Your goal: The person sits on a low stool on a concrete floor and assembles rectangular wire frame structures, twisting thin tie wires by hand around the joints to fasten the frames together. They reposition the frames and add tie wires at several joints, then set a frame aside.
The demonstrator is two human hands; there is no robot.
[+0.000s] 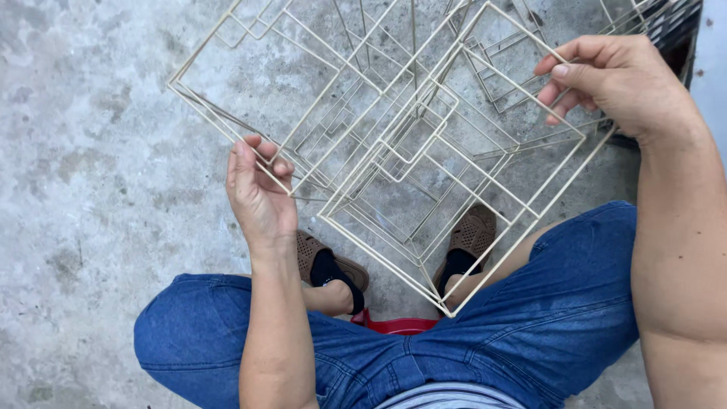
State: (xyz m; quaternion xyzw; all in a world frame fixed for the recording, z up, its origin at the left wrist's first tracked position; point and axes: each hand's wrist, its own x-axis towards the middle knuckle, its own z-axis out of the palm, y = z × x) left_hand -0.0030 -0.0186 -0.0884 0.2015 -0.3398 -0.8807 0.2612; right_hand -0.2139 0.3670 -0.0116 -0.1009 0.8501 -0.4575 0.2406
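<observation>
Bare grey concrete floor [83, 151] fills the left of the scene. The left hand [257, 189] is closed narrowly around a thin rod on the near-left edge of the cream wire frame [424, 151], fingers curled over the rod and thumb underneath, which looks like a steadying grip that keeps the light structure from swinging. The frame is a box-like lattice of pale rods with nested square panels, held up above the floor and tilted so one corner points down toward the person's lap, between the knees in blue jeans [530, 318]. Through its open panels two brown perforated shoes [473, 231] show on the floor below, and the edge of a red stool [397, 326] peeks out at the near side under the person. To the right, the right hand [613, 79] pinches the far-right edge of the frame between thumb and fingertips, apparently carrying its higher side. A dark crate [674, 30] sits at the far right corner.
</observation>
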